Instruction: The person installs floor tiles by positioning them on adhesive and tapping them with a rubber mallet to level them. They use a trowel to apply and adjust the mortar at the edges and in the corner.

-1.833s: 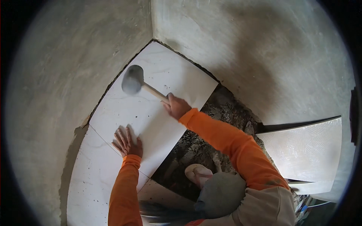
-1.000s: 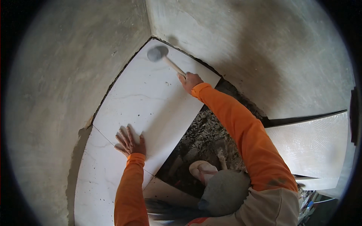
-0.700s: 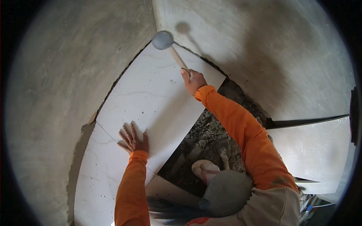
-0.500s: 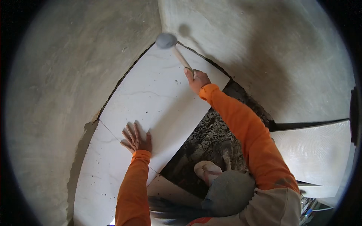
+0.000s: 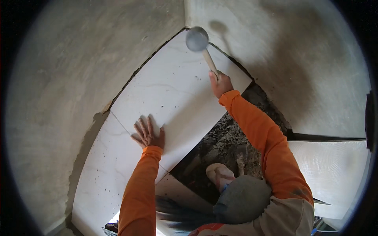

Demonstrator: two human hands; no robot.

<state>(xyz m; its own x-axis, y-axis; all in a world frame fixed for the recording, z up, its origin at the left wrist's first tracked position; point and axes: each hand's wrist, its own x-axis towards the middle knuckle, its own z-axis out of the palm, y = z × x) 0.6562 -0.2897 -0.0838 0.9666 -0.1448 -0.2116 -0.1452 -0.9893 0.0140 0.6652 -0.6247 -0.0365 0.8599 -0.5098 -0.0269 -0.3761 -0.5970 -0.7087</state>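
Observation:
My right hand point(image 5: 221, 83) is wrapped round the pale handle of a rubber mallet point(image 5: 197, 39). Its grey head is over the far end of a large white floor tile point(image 5: 179, 92), by the corner of the walls; whether it touches the tile I cannot tell. With fingers spread, my left hand point(image 5: 149, 133) lies flat on the same tile, close to the thin joint with the neighbouring white tile point(image 5: 104, 165). Small dark specks dot both tiles.
Dark wet mortar point(image 5: 224, 137) borders the tile on the right, with my sandalled foot point(image 5: 217, 175) on it. Bare grey walls point(image 5: 78, 59) rise along the left and far right. Another large tile point(image 5: 330, 169) stands at the right, its ridged surface showing.
The view has shifted slightly, so the tile and walls sit differently. My right hand still grips the mallet near the far corner. My left hand stays flat by the joint.

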